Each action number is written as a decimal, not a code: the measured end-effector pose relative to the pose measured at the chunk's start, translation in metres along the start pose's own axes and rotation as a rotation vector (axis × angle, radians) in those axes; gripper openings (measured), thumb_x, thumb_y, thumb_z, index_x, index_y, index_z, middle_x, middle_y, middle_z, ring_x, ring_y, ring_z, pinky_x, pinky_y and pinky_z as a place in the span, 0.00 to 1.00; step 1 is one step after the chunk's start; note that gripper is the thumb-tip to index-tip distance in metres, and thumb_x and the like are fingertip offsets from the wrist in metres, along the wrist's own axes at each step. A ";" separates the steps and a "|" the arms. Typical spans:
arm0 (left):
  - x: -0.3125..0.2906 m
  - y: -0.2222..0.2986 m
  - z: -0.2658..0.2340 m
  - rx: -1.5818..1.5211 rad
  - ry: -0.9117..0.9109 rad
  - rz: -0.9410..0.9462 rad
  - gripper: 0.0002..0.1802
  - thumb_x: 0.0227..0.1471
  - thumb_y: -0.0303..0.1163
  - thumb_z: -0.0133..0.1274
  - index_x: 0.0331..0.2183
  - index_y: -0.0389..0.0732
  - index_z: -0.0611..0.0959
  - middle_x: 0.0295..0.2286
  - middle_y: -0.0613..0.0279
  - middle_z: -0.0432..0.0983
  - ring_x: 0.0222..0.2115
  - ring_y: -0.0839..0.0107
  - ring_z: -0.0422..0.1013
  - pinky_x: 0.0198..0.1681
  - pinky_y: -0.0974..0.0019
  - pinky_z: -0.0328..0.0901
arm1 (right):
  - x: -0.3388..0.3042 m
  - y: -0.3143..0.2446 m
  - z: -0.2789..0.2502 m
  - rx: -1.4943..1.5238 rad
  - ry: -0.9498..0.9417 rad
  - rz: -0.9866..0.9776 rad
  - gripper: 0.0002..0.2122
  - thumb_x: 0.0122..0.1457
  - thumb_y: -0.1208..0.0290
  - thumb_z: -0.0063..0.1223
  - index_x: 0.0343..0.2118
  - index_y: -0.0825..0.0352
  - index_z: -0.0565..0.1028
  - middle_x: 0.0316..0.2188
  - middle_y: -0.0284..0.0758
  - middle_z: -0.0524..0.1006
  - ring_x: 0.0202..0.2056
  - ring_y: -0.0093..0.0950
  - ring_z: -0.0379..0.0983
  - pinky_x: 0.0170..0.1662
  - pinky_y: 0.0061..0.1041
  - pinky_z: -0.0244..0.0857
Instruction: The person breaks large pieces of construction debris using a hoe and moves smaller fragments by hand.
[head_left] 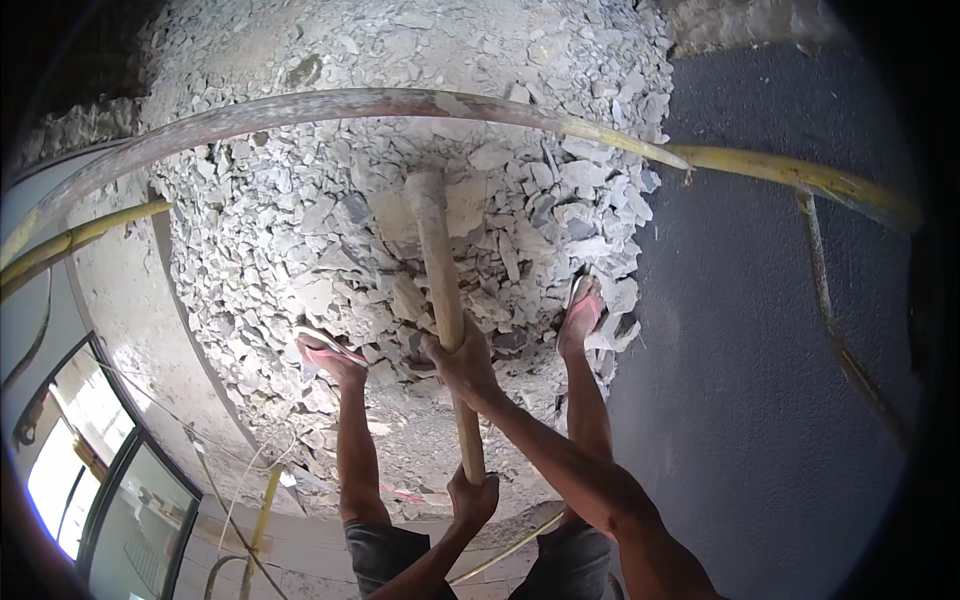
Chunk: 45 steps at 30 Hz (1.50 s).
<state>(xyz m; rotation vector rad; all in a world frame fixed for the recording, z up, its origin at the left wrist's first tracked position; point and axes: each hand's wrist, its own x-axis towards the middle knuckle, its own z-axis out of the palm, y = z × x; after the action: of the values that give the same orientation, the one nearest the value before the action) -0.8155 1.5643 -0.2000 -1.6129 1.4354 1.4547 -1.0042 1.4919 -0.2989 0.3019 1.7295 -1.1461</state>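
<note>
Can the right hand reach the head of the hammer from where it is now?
Probably yes: the right hand grips midway up the wooden handle, and the bare shaft runs unobstructed to the hammer head resting on the rubble.

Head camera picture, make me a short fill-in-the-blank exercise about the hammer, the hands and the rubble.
1. Both hands grip the long ____ handle of a sledgehammer.
2. The right hand holds the handle ____ along it, nearer the head, than the left hand.
3. The hammer head rests on a heap of broken grey ____.
4. Each foot wears a pink ____.

Missing words: wooden; higher; rubble; flip-flop
</note>
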 end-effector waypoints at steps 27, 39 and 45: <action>0.303 0.192 -0.074 0.226 0.053 0.446 0.21 0.45 0.25 0.51 0.43 0.31 0.71 0.34 0.31 0.77 0.39 0.32 0.73 0.44 0.41 0.68 | 0.324 -0.123 0.017 0.225 0.219 -0.231 0.09 0.66 0.65 0.51 0.38 0.63 0.66 0.17 0.31 0.68 0.14 0.24 0.64 0.16 0.26 0.63; 0.091 -0.033 -0.042 0.277 -0.135 0.110 0.23 0.43 0.28 0.54 0.44 0.33 0.73 0.29 0.31 0.77 0.34 0.35 0.75 0.38 0.42 0.70 | 0.033 0.053 0.014 0.263 0.231 -0.063 0.16 0.59 0.80 0.51 0.49 0.65 0.63 0.21 0.31 0.70 0.15 0.24 0.67 0.18 0.25 0.66; 0.227 0.094 -0.132 0.326 0.106 0.219 0.23 0.46 0.27 0.52 0.46 0.34 0.74 0.26 0.34 0.78 0.32 0.37 0.76 0.36 0.42 0.70 | 0.185 -0.077 0.088 0.418 0.168 -0.139 0.12 0.62 0.76 0.54 0.44 0.64 0.64 0.23 0.33 0.69 0.17 0.24 0.67 0.17 0.27 0.67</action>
<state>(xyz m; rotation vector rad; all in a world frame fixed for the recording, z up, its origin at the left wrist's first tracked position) -0.8877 1.3398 -0.3490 -1.3809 1.8502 1.1823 -1.0886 1.3271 -0.4147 0.5529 1.6624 -1.6250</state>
